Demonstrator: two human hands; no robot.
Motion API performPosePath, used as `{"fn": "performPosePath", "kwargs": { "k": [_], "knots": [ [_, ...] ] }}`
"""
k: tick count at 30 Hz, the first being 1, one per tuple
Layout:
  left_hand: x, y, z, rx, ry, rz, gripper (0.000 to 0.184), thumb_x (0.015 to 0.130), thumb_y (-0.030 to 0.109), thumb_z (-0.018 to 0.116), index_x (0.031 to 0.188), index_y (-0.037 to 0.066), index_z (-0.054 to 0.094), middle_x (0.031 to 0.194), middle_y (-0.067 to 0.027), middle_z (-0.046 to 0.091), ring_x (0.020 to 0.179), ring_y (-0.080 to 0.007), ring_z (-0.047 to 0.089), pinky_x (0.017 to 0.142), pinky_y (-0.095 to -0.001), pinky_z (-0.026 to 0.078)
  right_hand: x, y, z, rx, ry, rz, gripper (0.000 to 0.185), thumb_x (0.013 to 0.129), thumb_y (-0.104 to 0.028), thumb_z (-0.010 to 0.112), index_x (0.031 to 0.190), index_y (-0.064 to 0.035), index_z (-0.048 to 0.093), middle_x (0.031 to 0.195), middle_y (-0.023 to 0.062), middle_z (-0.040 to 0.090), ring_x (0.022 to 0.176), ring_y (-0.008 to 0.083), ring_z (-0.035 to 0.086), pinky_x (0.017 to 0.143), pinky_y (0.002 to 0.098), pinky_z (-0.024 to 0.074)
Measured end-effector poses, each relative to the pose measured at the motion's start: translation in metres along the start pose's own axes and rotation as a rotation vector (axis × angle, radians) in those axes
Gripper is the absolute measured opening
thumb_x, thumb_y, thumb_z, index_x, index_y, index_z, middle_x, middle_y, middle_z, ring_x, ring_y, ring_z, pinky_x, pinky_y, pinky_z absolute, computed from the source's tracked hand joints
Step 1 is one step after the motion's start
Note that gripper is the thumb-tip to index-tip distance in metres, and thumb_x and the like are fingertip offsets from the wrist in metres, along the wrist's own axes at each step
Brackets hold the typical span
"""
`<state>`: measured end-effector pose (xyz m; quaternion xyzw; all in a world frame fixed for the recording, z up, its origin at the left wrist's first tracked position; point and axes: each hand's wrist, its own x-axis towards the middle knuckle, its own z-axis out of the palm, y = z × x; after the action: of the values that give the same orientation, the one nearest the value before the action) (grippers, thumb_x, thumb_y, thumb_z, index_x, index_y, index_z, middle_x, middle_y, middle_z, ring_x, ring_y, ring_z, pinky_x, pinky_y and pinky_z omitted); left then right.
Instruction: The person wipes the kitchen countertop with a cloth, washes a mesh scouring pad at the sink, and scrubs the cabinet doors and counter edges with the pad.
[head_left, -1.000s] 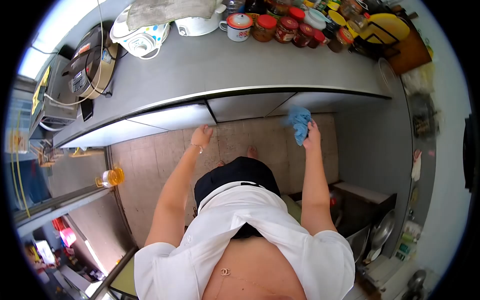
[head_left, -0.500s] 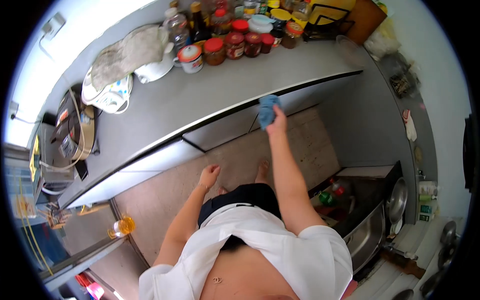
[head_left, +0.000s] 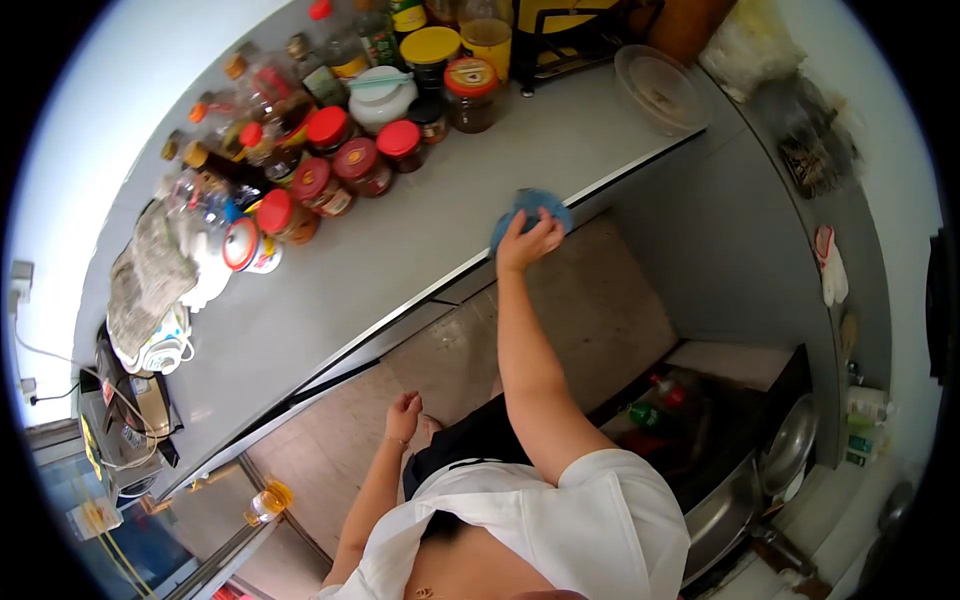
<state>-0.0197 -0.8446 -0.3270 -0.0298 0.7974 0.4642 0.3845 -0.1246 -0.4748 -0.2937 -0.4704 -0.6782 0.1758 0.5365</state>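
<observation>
My right hand [head_left: 528, 243] grips a blue cloth [head_left: 540, 200] at the front edge of the grey counter [head_left: 400, 240]. The cloth lies on the countertop and bulges out around my fingers. My left hand [head_left: 403, 416] hangs low over the floor, away from the counter, its fingers curled in with nothing visible in them. Red-lidded jars [head_left: 362, 167] and a jar with an orange lid [head_left: 471, 95] stand farther back on the counter. A clear plastic tub [head_left: 660, 88] sits to the right of the cloth, near the counter's end.
Several sauce bottles [head_left: 225, 175] crowd the back left, beside an enamel mug [head_left: 250, 246] and a grey towel [head_left: 150, 275]. A black wire rack [head_left: 575, 45] stands at the back. To my right are a metal sink [head_left: 722, 520] and a white glove [head_left: 830, 265]. An oil bottle [head_left: 268, 502] is lower left.
My right hand has brought the blue cloth from in front of the counter's edge onto the countertop. My view has turned and come closer to the jars. The left hand stays low.
</observation>
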Motion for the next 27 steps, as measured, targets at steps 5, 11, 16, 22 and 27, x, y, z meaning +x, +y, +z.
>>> {"fn": "performPosePath", "kwargs": {
  "k": [5,11,16,22,27],
  "knots": [
    [0.018,0.068,0.062,-0.017,-0.056,-0.018,0.032,0.086,0.018,0.053,0.11,-0.004,0.053,0.097,-0.012,0.061,0.088,-0.0175,0.058,0.079,-0.0272,0.045,0.117,0.091,0.037,0.061,0.021,0.467,0.057,0.076,-0.03,0.059,0.118,0.0014,0.038,0.118,0.0254,0.031,0.104,0.0391,0.038,0.088,0.0459,0.0337],
    [0.022,0.091,0.079,0.112,-0.083,0.067,0.032,0.085,0.019,0.053,0.107,-0.003,0.054,0.099,-0.0163,0.061,0.094,-0.0212,0.059,0.081,-0.0286,0.044,0.177,0.128,0.033,0.117,-0.171,0.774,0.054,0.084,-0.039,0.046,0.113,0.0066,0.042,0.118,0.0281,0.041,0.105,0.0373,0.047,0.084,0.0421,0.0409],
    [0.015,0.066,0.056,0.137,-0.043,0.045,0.031,0.084,0.019,0.053,0.106,-0.003,0.055,0.096,-0.0166,0.062,0.089,-0.0217,0.06,0.077,-0.0296,0.046,0.117,0.078,0.011,-0.005,-0.247,0.735,0.045,0.091,-0.033,0.033,0.106,0.0071,0.046,0.108,0.0263,0.045,0.098,0.0431,0.048,0.084,0.0458,0.0402],
    [-0.007,0.017,0.009,-0.058,0.034,0.046,0.032,0.086,0.019,0.053,0.107,-0.004,0.054,0.093,-0.0122,0.062,0.084,-0.0168,0.058,0.075,-0.0275,0.045,-0.06,-0.019,-0.023,0.044,-0.35,0.493,0.038,0.092,-0.026,0.036,0.099,0.0104,0.043,0.1,0.026,0.041,0.088,0.0384,0.047,0.076,0.0456,0.0399],
    [-0.041,-0.039,-0.05,-0.156,0.158,0.072,0.032,0.085,0.02,0.053,0.106,-0.004,0.054,0.088,-0.0108,0.062,0.08,-0.0156,0.058,0.072,-0.0266,0.046,-0.198,-0.111,-0.062,0.214,-0.543,0.477,0.037,0.091,-0.026,0.037,0.103,0.009,0.043,0.099,0.0261,0.044,0.092,0.0405,0.044,0.081,0.0442,0.0373]
  ]
}}
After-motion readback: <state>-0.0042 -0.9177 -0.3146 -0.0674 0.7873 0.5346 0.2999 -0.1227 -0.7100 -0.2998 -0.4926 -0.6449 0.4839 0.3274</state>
